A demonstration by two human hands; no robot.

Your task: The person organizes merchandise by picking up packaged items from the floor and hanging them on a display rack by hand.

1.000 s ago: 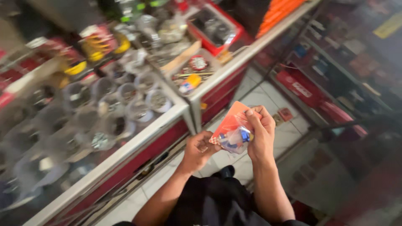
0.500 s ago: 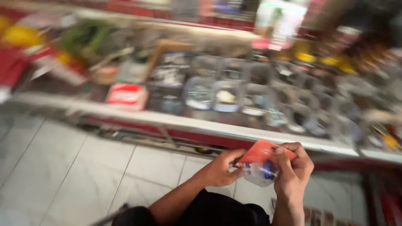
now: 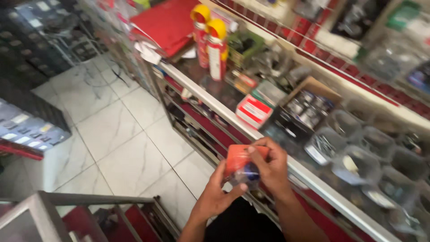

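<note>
Both hands, left [image 3: 217, 195] and right [image 3: 271, 168], clutch the orange pack [image 3: 237, 162] beside the counter [image 3: 313, 177]; a loose grip might drop it to the floor.

Small orange-red blister package [image 3: 239, 162] with a clear bubble holding a dark blue part, at centre, gripped between the left hand [image 3: 218, 196] at 7 o'clock of it and the right hand [image 3: 271, 168] at 3 o'clock. Flat red-and-white carton [image 3: 254, 110] on the glass counter [image 3: 210, 96], at 1 o'clock of the package. Two upright red spray cans [image 3: 211, 41] with yellow caps and pale labels, at 11 o'clock of the carton. Open brown cardboard box [image 3: 309, 104] of small dark packets, at 3 o'clock of the carton. Drawer cabinet [image 3: 27, 130] with pale rectangular labels, at frame 9 o'clock
</note>
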